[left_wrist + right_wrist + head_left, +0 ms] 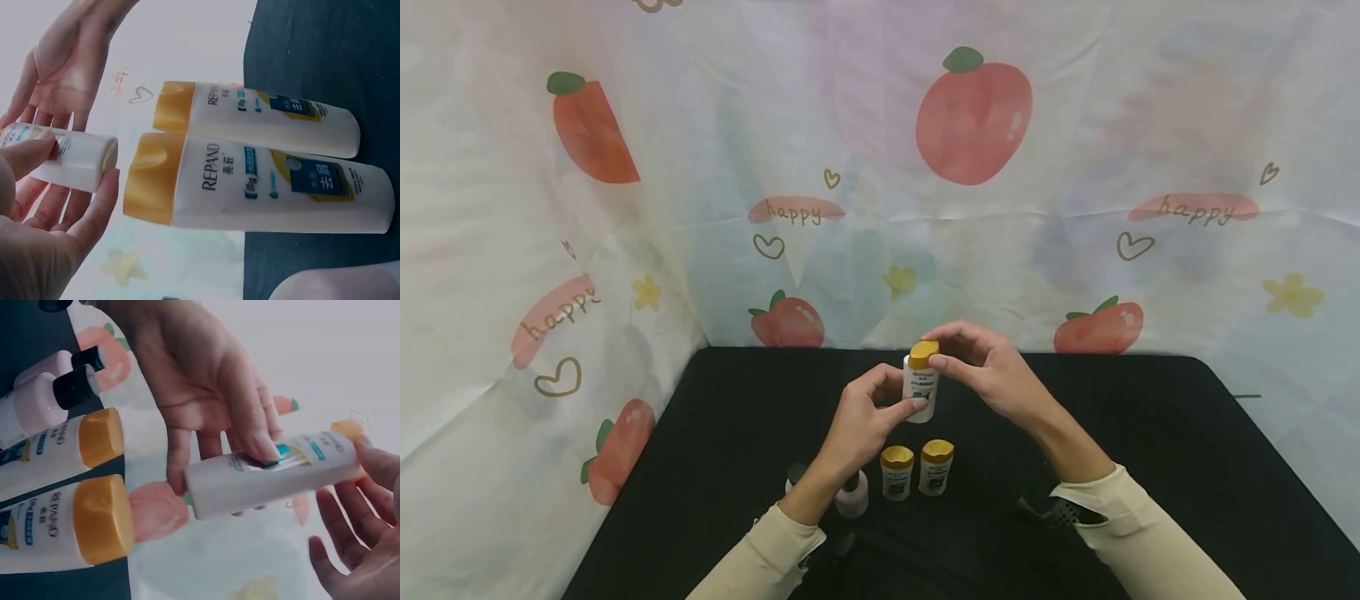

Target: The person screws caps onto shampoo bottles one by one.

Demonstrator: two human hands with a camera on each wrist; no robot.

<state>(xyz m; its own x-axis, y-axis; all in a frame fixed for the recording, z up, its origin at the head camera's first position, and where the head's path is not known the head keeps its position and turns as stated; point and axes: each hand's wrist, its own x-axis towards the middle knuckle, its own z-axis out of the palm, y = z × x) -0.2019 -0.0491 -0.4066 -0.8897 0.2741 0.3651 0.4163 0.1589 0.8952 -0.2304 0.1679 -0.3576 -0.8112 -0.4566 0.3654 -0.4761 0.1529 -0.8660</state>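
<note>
A white shampoo bottle with a gold cap (pixel 921 383) is held up between both hands, above the black table. My left hand (pixel 867 417) grips its lower body, thumb across the front label, as the right wrist view also shows. At the top, my right hand (pixel 988 371) pinches the gold cap between thumb and fingers. Two matching shampoo bottles, one on the left (pixel 897 473) and one on the right (pixel 936 468), stand upright on the table below the hands. In the left wrist view their labels (pixel 319 178) read REPAND.
Pale pink bottles with black caps (pixel 44 403) stand left of the shampoo bottles, partly hidden by my left forearm in the head view. The black table (pixel 737 408) ends at a fabric backdrop (pixel 865 167) printed with fruit and hearts.
</note>
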